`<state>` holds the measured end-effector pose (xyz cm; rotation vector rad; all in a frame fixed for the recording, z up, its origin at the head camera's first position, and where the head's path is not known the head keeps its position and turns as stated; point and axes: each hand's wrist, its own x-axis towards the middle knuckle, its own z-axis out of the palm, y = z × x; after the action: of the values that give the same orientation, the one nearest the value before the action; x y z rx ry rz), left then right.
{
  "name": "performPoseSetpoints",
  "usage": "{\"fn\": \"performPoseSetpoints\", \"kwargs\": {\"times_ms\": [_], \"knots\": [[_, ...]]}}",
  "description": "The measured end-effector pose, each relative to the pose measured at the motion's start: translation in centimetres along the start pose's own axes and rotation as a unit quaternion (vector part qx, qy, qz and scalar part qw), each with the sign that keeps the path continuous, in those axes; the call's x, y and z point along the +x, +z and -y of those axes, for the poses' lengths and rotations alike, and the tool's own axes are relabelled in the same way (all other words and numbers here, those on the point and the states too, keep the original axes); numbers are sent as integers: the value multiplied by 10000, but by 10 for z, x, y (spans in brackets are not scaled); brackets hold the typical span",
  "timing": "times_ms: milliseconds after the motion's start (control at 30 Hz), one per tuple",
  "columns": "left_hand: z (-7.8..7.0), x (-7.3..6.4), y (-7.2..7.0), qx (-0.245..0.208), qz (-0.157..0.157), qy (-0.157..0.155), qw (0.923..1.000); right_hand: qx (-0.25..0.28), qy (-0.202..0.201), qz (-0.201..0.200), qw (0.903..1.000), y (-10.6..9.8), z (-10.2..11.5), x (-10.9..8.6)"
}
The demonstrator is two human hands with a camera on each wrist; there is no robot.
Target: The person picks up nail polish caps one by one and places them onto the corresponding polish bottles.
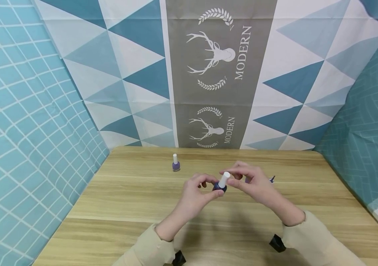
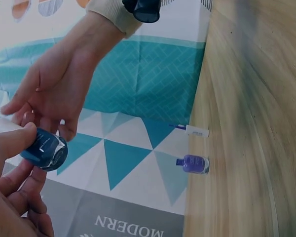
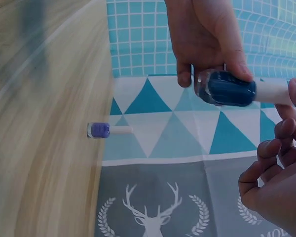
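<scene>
My left hand (image 1: 193, 193) pinches the glass body of a dark blue nail polish bottle (image 3: 229, 89) between thumb and fingers, above the table. The bottle's tall white cap (image 1: 224, 179) is on it and leans to the right in the head view. Thumb and forefinger of my right hand (image 1: 254, 183) pinch this cap near its top, the other fingers loosely bent. Behind the right hand, mostly hidden in the head view, an uncapped purple nail polish bottle (image 2: 195, 164) stands on the table. Beside it a white brush cap (image 2: 196, 131) stands with its purple brush pointing up.
A capped purple nail polish bottle (image 1: 176, 165) stands upright toward the back of the wooden table (image 1: 126, 199). A patterned cloth (image 1: 142, 74) hangs behind the table, with a blue grid cloth (image 1: 19, 111) at left and a teal cloth (image 1: 371, 111) at right.
</scene>
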<state>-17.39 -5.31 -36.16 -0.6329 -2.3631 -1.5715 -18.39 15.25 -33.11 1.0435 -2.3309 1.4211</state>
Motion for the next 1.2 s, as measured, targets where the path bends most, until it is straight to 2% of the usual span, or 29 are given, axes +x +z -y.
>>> {"fn": "performPoseSetpoints", "kwargs": {"times_ms": [233, 367, 567, 667, 833, 1200], "knots": [[3, 2, -10, -75, -207, -302, 9993, -310, -80, -377, 9988, -18, 3, -4], [10, 5, -16, -45, -333, -268, 9991, -527, -19, -538, 9972, -29, 3, -10], [21, 7, -27, 209, -668, -110, 9975, -711, -201, -752, 9944, -46, -2, -17], [26, 8, -34, 292, -811, -65, 9963, -906, -130, -848, 9922, -55, -6, -20], [34, 7, -43, 247, -898, -182, 9955, -1310, 106, -1004, 9862, -68, -13, -27], [59, 7, -59, 523, -1288, -432, 9893, -1360, 695, -1220, 9807, -90, -44, -45]]}}
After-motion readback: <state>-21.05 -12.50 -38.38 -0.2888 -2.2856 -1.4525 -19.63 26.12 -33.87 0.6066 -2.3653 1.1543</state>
